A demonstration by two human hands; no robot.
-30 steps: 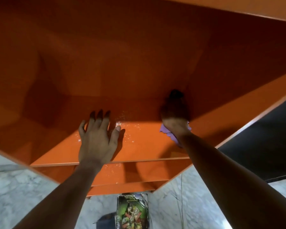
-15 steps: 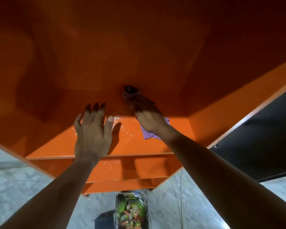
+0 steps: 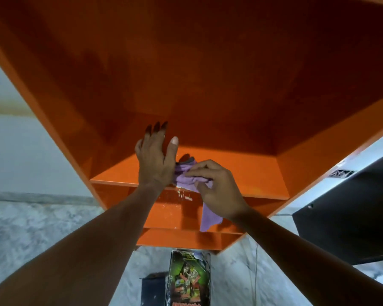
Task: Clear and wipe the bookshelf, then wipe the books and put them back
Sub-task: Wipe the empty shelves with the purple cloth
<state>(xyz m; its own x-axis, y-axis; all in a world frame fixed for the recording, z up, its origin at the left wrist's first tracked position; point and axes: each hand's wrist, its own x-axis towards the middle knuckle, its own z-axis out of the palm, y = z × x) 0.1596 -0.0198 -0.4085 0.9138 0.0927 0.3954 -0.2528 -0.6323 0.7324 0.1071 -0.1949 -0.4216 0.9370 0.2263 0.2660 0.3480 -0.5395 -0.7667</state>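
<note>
Right hand (image 3: 217, 186) pinches the purple cloth (image 3: 186, 180); flat left hand (image 3: 156, 160), fingertips dim in bookshelf (image 3: 252, 173) shadow.

Purple cloth (image 3: 187, 179) on orange shelf (image 3: 248, 173); book (image 3: 189, 281) on floor (image 3: 31, 228).

likely a home room: orange bookshelf (image 3: 208, 168), marble floor (image 3: 42, 221), books (image 3: 189, 279) on it.

Orange bookshelf (image 3: 252, 173) tilts wide open; purple cloth (image 3: 187, 180) bunched on its front edge, tail hanging toward five o'clock; green-covered book (image 3: 189, 281) flat at six o'clock, dark book (image 3: 153, 290) at its nine.
</note>
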